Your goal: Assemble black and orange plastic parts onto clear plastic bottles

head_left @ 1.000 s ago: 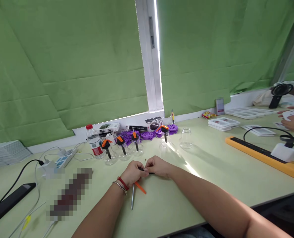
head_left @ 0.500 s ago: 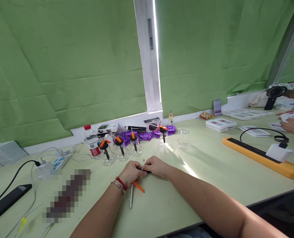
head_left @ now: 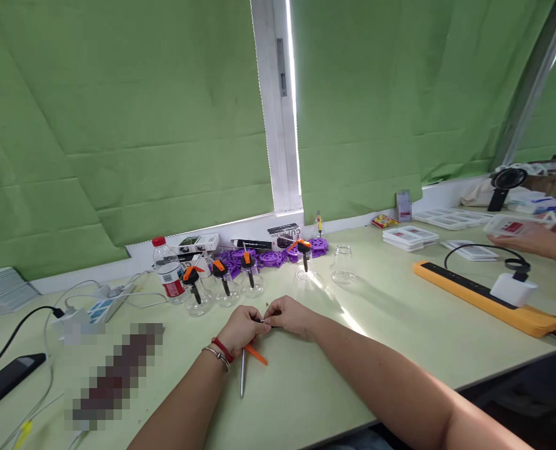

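Observation:
My left hand [head_left: 241, 328] and my right hand [head_left: 289, 314] meet over the table with fingertips pinched together. Between them is a small dark piece [head_left: 261, 321], mostly hidden by the fingers. Below my left hand an orange strip [head_left: 257, 355] and a silver metal rod [head_left: 242, 378] stick out towards me; how they join the dark piece is hidden. Just beyond stand several clear glass vessels [head_left: 199, 305] with black-and-orange tops [head_left: 218, 269]. A clear glass without such a top [head_left: 342, 274] stands to their right.
Purple plastic parts [head_left: 272, 258] lie along the wall beside boxes [head_left: 284, 232]. A red-capped bottle [head_left: 169, 275] and cables are at left. On the right are an orange power strip [head_left: 484, 297], stacked white cases [head_left: 409, 237] and a co-worker's hands [head_left: 516, 244] holding a clear case.
My fingertips have shifted slightly around the dark piece, my right fingers curling more. The view has turned a little right. The co-worker's hands now hold a clear case in a changed grip.

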A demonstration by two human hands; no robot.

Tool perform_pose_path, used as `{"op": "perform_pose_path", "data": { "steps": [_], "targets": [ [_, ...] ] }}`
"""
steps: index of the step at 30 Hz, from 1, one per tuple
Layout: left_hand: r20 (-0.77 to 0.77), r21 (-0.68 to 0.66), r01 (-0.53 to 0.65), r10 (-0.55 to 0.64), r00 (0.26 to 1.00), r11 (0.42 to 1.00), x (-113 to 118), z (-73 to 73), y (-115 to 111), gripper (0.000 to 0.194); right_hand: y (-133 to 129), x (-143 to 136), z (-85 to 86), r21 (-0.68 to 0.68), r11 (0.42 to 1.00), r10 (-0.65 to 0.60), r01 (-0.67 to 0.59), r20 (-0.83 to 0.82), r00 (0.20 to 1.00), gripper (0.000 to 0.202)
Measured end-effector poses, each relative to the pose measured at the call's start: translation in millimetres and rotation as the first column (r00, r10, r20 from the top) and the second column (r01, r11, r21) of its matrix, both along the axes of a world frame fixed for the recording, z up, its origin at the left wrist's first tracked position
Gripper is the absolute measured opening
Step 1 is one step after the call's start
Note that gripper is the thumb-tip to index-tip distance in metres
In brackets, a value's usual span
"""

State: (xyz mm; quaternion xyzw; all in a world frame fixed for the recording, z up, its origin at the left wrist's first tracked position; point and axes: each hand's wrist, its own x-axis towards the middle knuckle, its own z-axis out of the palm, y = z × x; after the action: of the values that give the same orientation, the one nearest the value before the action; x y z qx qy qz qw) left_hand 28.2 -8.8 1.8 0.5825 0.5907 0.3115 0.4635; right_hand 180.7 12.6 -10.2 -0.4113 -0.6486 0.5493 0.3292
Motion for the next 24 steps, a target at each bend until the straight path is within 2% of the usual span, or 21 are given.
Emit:
{"op": "perform_pose_path", "data": {
  "steps": [4,8,12,15,17,20,24],
  "targets": [
    [0.012,-0.006,-0.006,0.006,1.000,1.000,0.6,0.6,-0.4,0.023,1.4,-1.3,-0.6,-0.004,0.999,-0.045,0.045,0.042,0.998,0.013],
    [0.003,0.002,-0.011,0.011,1.000,1.000,1.2,1.8,-1.6,0.025,0.2,-2.2,0.1,-0.015,0.999,-0.030,0.029,-0.010,1.000,0.007],
    [0.020,0.005,-0.009,0.008,1.000,1.000,1.4,3.0,-2.8,0.027,1.1,-2.3,-1.4,-0.005,0.999,-0.046,0.047,0.037,0.998,0.012],
    [0.015,0.007,-0.006,0.006,1.000,1.000,0.8,2.2,-2.3,0.028,2.5,-1.9,-2.1,0.001,0.999,-0.041,0.041,0.008,0.999,0.008],
    [0.008,0.011,-0.004,0.003,1.000,1.000,0.0,0.9,-1.3,0.029,2.9,-0.9,-1.6,-0.024,1.000,-0.017,0.016,-0.019,1.000,0.009],
    [-0.001,0.010,0.000,0.000,1.000,1.000,-0.7,-0.5,-0.2,0.032,2.6,0.1,-0.9,-0.064,0.998,-0.017,0.019,0.039,0.999,0.012],
    [-0.001,0.013,-0.003,0.003,1.000,1.000,-0.3,-0.2,-0.3,0.033,2.8,-0.8,-3.0,0.007,0.999,-0.050,0.050,0.054,0.997,0.013]
  ]
}}
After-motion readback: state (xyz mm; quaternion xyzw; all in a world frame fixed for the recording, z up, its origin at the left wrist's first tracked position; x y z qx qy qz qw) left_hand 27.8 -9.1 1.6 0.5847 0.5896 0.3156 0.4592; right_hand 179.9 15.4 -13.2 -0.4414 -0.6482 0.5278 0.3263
